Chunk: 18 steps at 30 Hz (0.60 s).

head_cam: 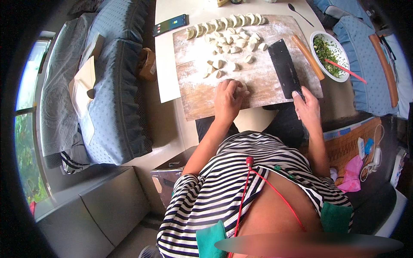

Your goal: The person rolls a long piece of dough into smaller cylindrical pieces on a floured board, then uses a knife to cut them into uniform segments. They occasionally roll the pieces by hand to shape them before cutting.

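My left hand is on the near part of a floured wooden board, its fingers curled over a piece of pale dough that they partly hide. Around the handle end of a black-bladed cleaver my right hand is closed; the blade lies flat on the board's right side. Small dough pieces are scattered beyond my left hand. Filled dumplings stand in a row along the board's far edge. A wooden rolling pin rests at the right edge.
A white bowl of chopped green filling, with red chopsticks in it, sits right of the board. A phone lies at the table's far left and a dark spoon at the far right. Blue-covered seats flank the table.
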Each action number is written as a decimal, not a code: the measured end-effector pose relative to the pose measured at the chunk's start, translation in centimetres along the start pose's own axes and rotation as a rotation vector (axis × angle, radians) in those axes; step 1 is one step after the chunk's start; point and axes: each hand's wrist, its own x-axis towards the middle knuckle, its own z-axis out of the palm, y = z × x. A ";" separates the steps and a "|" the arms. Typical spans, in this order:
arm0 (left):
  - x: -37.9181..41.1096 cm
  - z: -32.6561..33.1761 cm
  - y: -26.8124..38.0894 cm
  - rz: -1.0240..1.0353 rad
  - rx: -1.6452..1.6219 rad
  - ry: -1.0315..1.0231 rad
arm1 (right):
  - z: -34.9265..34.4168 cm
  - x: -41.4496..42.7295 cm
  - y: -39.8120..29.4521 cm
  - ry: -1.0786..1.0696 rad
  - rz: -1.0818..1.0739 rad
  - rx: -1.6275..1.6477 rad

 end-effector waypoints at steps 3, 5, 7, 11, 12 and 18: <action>0.0 -0.6 -0.8 0.006 -0.056 0.111 | 0.1 -0.2 -1.2 0.035 0.066 0.066; 0.1 -1.7 -2.1 -0.048 -0.030 0.207 | 0.1 -0.1 -1.3 0.061 0.076 0.083; 1.1 -3.3 -2.7 -0.167 0.047 0.286 | -0.2 0.6 -0.3 0.073 0.040 0.064; 2.3 -4.8 -5.3 -0.178 0.250 0.245 | -0.7 1.9 1.5 0.260 -0.165 -0.254; 2.5 -5.0 -5.6 -0.168 0.262 0.224 | -0.6 2.0 1.4 0.323 -0.247 -0.367; 3.7 -4.9 -6.7 -0.237 0.318 0.208 | -0.5 2.2 -0.8 0.260 -0.233 -0.530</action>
